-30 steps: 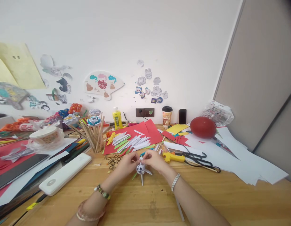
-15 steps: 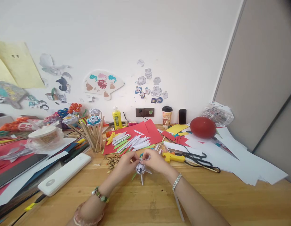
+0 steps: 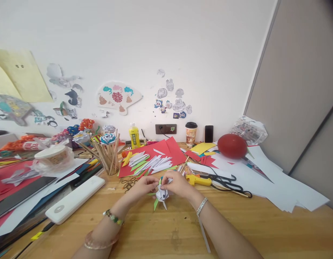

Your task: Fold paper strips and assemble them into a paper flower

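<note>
Pinching the folded paper piece (image 3: 162, 196) at its twelve-o'clock edge with left hand (image 3: 147, 185) and right hand (image 3: 175, 183), working at six o'clock from the red paper (image 3: 173, 147); apparently adjusting its flaps (image 3: 156, 205), probably needing next a steady hold while pressing them snug.

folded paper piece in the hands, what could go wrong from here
The folded paper piece might crease or loosen, as the left hand and right hand both pinch near its top. The right hand could also bump the yellow glue gun lying close by. The right forearm might shift the pale strip beside it.
</note>
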Demonstrator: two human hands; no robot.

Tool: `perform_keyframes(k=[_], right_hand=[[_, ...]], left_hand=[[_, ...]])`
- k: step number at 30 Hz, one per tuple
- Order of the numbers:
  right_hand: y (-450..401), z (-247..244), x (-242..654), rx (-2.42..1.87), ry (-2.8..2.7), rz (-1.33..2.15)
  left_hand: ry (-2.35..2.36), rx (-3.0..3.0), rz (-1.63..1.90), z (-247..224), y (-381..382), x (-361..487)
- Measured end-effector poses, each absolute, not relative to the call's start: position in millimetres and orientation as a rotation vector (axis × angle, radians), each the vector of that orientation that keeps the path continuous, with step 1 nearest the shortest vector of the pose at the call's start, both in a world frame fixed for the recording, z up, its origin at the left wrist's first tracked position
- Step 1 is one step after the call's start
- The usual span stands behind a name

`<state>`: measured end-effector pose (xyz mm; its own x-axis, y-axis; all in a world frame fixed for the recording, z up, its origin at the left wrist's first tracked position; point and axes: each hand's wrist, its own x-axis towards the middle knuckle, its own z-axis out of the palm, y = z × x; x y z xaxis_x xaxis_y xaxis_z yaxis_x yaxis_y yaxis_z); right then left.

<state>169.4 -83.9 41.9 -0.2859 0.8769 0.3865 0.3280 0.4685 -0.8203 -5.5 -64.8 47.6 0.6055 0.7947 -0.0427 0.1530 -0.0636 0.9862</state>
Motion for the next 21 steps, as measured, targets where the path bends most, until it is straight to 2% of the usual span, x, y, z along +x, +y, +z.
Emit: perform_keyframes(k=[10,15,21], right_hand=[[-85.6,45.5,172.1,-0.999,-1.941,0.632],[-84.5,44.2,173.9,-0.964,-2.093,0.287],[-84.5,42.5,172.7,-0.946,-2.187,-0.029]], left_hand=[[0.773,1.555,0.645,42.7,-60.2,-8.1],[0.881,1.634,0.789,42.1,-61.3,-3.8],[0.882,1.616,0.784,45.3,-64.2,-0.6]])
